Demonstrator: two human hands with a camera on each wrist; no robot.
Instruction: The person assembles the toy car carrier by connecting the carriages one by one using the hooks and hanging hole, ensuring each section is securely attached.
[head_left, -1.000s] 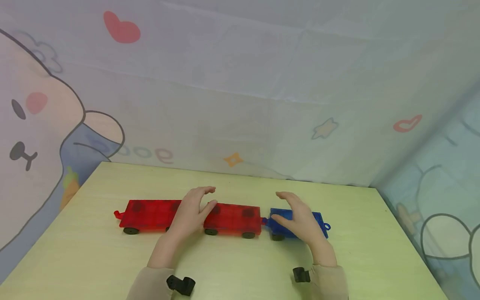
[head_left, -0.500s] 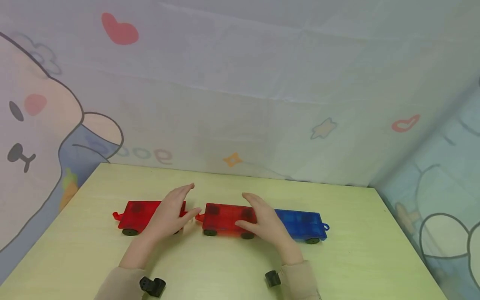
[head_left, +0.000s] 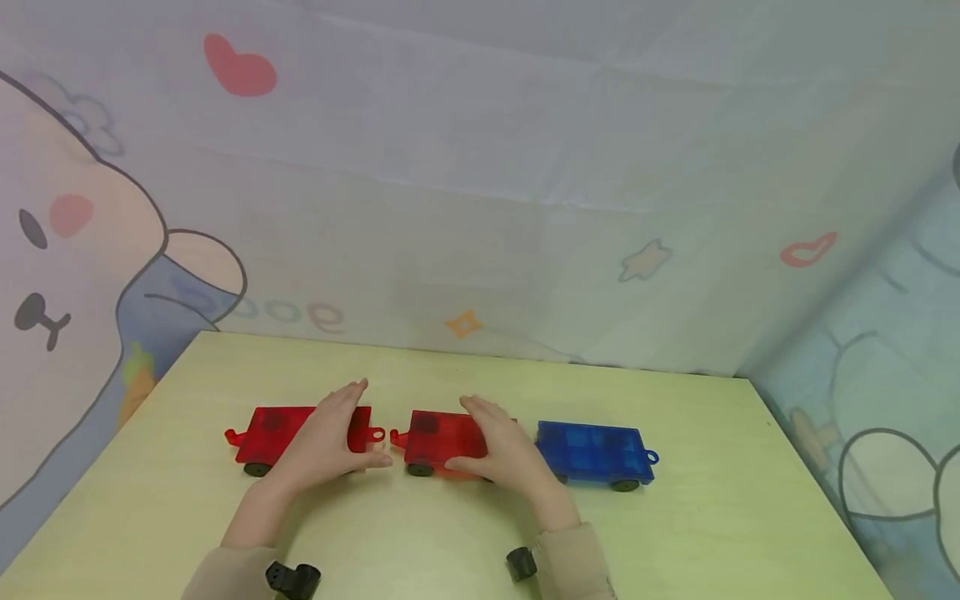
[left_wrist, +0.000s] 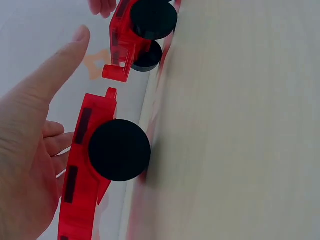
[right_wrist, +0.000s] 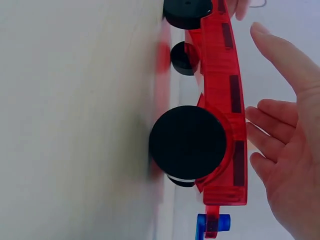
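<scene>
Three toy train cars stand in a row on the table. My left hand (head_left: 318, 450) hovers over the left red car (head_left: 270, 425), thumb and fingers spread. My right hand (head_left: 502, 450) is held the same way over the middle red car (head_left: 431, 437), covering its right part. In the wrist views, neither thumb touches a car. A small gap lies between the left car's ring (head_left: 377, 434) and the middle car's hook (head_left: 397, 437). The blue car (head_left: 600, 450) is at the right; its blue hook (right_wrist: 225, 222) meets the middle car's red ring.
The pale wooden table (head_left: 720, 517) ends at a printed cloth backdrop (head_left: 480, 208). A second cloth (head_left: 892, 375) hangs at the right. A black camera piece (head_left: 294, 580) sits on the left sleeve, another (head_left: 521, 564) on the right.
Both hands have moved left: my left hand onto the left red car, my right hand from the blue car to the middle red car. The cars have stayed in place.
</scene>
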